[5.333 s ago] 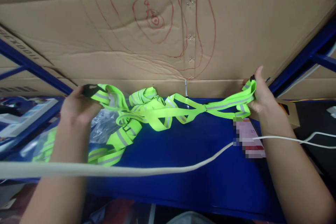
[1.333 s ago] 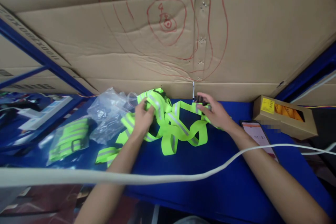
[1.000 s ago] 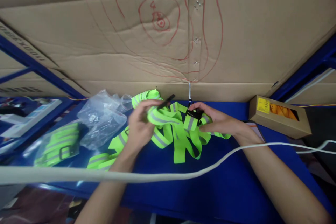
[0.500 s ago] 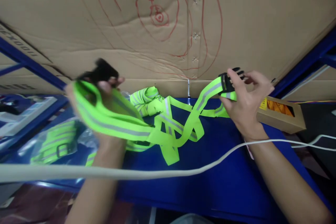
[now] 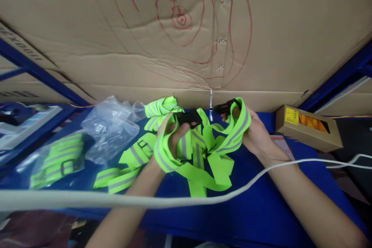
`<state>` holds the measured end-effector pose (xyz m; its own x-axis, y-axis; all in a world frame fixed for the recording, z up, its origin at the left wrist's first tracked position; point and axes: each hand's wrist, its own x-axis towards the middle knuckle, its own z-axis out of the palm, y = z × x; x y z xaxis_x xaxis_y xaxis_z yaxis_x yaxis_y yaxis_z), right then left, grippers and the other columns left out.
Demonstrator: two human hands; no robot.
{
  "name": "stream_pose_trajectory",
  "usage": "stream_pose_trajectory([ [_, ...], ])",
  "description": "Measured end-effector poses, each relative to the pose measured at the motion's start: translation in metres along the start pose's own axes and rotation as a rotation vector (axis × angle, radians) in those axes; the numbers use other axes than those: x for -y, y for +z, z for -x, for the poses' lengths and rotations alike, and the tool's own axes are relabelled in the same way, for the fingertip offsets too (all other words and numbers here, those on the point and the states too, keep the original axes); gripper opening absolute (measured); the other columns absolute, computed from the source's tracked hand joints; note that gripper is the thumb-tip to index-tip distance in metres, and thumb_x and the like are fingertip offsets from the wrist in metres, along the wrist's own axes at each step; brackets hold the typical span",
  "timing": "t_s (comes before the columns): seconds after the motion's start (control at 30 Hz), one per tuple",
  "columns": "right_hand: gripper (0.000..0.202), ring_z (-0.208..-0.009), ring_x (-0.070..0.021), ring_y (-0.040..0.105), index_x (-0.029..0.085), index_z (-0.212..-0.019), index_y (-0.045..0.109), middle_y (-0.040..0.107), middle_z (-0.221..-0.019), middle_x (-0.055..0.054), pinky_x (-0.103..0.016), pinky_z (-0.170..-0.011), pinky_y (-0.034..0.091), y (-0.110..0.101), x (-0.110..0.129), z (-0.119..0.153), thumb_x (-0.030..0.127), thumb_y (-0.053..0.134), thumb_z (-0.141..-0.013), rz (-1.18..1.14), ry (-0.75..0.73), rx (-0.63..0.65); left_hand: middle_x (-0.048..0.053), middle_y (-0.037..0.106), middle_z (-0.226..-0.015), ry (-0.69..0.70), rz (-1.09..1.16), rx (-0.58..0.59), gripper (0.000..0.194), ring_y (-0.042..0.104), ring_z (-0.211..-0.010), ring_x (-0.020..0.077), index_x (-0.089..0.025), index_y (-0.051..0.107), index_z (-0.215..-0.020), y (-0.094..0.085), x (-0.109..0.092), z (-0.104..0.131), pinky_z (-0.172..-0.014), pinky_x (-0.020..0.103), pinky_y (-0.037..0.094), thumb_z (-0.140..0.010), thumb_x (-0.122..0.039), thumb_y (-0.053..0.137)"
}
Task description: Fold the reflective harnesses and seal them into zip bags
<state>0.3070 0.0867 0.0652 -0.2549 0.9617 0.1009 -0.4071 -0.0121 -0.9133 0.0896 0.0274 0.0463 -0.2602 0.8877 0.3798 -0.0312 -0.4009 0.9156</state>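
My left hand [image 5: 174, 133] is closed on one black buckle half [image 5: 188, 117] of a neon-green reflective strap [image 5: 199, 174]. A grey stripe runs along the strap, and a loop of it hangs over that wrist. To the right, my right hand [image 5: 254, 133] grips the other black buckle half [image 5: 225, 107], with another strap loop around its fingers. A short gap separates the two buckle halves. Between the hands the webbing droops in tangled folds over the blue table. Some of my fingers are hidden behind the strap.
A rolled green strap [image 5: 162, 110] lies behind my left hand. Left of it are clear plastic bags [image 5: 110, 128] and a bagged strap [image 5: 59, 159]. A cardboard box [image 5: 328, 139] with orange contents and a phone [image 5: 280, 145] sit at right. A white cable [image 5: 186, 201] crosses in front.
Both hands have moved inward, bringing the buckle halves near each other. The strap between them has slackened and bunched. My right hand now has a strap loop over its fingers.
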Motion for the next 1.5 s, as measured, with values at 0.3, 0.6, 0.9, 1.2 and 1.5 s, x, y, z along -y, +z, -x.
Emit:
stream_pose_trajectory([
  [0.3,0.027,-0.067,-0.0150,0.069,0.027,-0.088,0.077,0.077,-0.081,0.004,-0.028,-0.068,0.058,0.011,-0.020,0.005,0.035,0.090,-0.065,-0.187,0.089,0.001,-0.003,0.073,-0.086,0.021,-0.192,-0.065,0.026,0.067,-0.074,0.0164,-0.025,0.066,-0.090,0.003,0.005,0.011,-0.068,0.028,0.053,-0.073,-0.028,0.085],
  [0.6,0.031,-0.066,-0.0142,0.066,0.027,-0.089,0.077,0.073,-0.073,0.005,-0.027,-0.068,0.057,0.012,-0.017,0.005,0.034,0.091,-0.062,-0.127,0.116,0.035,-0.004,0.067,-0.073,0.023,-0.218,-0.050,0.025,0.062,-0.065,0.0156,-0.025,0.060,-0.082,0.004,0.005,0.011,-0.058,0.028,0.047,-0.078,-0.036,0.082],
  [0.9,0.020,-0.093,-0.0212,0.068,0.026,-0.104,0.076,0.076,-0.097,0.001,-0.037,-0.091,0.054,0.004,-0.020,0.003,0.039,0.067,-0.092,0.412,-0.115,0.372,-0.006,0.057,-0.064,0.036,-0.286,0.011,0.028,0.047,-0.054,0.0105,-0.023,0.057,-0.074,0.001,-0.003,0.007,-0.050,0.024,0.039,-0.076,-0.034,0.083],
  [1.2,0.045,-0.140,-0.0230,0.049,0.033,-0.147,0.050,0.052,-0.152,-0.004,-0.047,-0.119,0.036,0.006,-0.007,0.007,0.027,0.048,-0.102,0.652,-0.513,0.212,-0.006,0.063,-0.069,0.156,-0.351,-0.056,0.021,0.056,-0.064,0.0119,-0.023,0.063,-0.078,-0.004,-0.005,0.003,-0.060,0.024,0.045,-0.075,-0.023,0.084],
  [1.5,0.062,-0.122,-0.0276,0.062,0.023,-0.140,0.044,0.062,-0.134,-0.011,-0.043,-0.103,0.049,0.025,-0.014,0.012,0.023,0.071,-0.083,0.772,-0.389,0.271,0.004,0.078,-0.107,0.455,-0.304,0.083,0.023,0.072,-0.105,0.0260,-0.026,0.070,-0.100,-0.009,-0.022,0.010,-0.094,0.046,0.057,-0.082,-0.013,0.075],
])
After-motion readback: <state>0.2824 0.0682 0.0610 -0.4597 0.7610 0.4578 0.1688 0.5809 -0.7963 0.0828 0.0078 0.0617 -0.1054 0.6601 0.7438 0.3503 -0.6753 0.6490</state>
